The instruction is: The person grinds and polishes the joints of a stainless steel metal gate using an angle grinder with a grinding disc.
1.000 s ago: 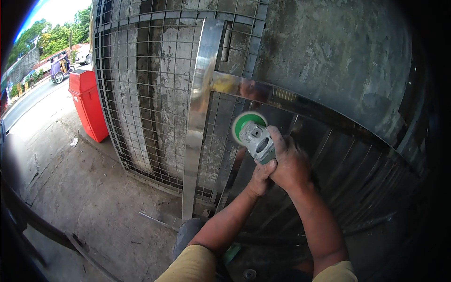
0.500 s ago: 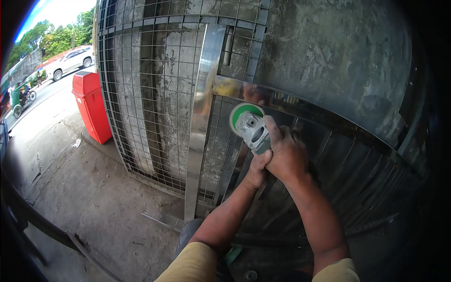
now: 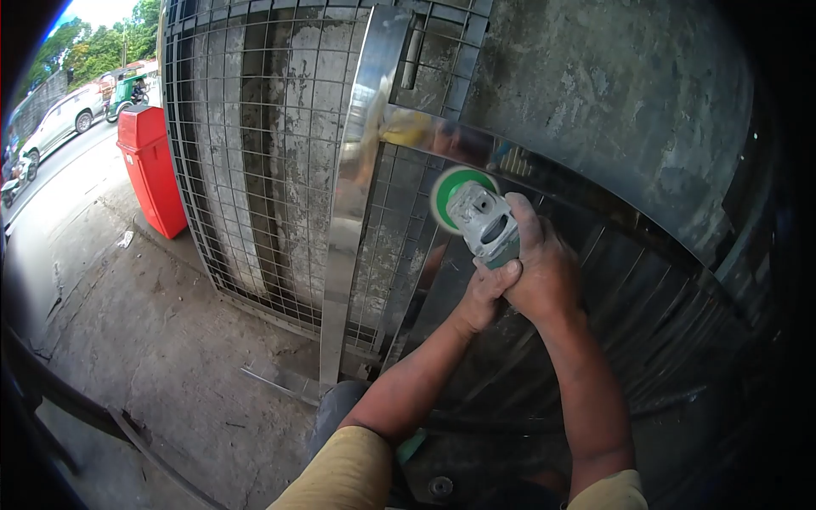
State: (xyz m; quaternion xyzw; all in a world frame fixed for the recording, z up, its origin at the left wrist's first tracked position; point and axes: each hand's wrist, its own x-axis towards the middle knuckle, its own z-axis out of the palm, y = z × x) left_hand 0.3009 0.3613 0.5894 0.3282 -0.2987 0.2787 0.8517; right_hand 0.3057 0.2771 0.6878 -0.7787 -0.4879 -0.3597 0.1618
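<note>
Both hands hold an angle grinder (image 3: 481,223) with a grey metal head and a green disc (image 3: 459,189), blurred at its rim. My right hand (image 3: 551,268) wraps the body from the right, one finger stretched along the head. From below, my left hand (image 3: 489,297) grips it, thumb close to the right hand. In this view the disc sits just under a shiny metal crossbar (image 3: 544,168) of a gate-like frame. A polished upright post (image 3: 344,229) stands left of the disc. Much of the grinder's body is hidden by my hands.
A wire mesh panel (image 3: 293,161) leans behind the post, against a worn concrete wall (image 3: 595,93). To the left stands a red bin (image 3: 153,174), with vehicles on the road beyond. A thin metal strip (image 3: 279,385) and a round part (image 3: 440,486) lie on the ground.
The grinder has shifted right along the crossbar, away from the post, with both hands still around it. The view has tilted slightly, and the vehicles on the road have changed position.
</note>
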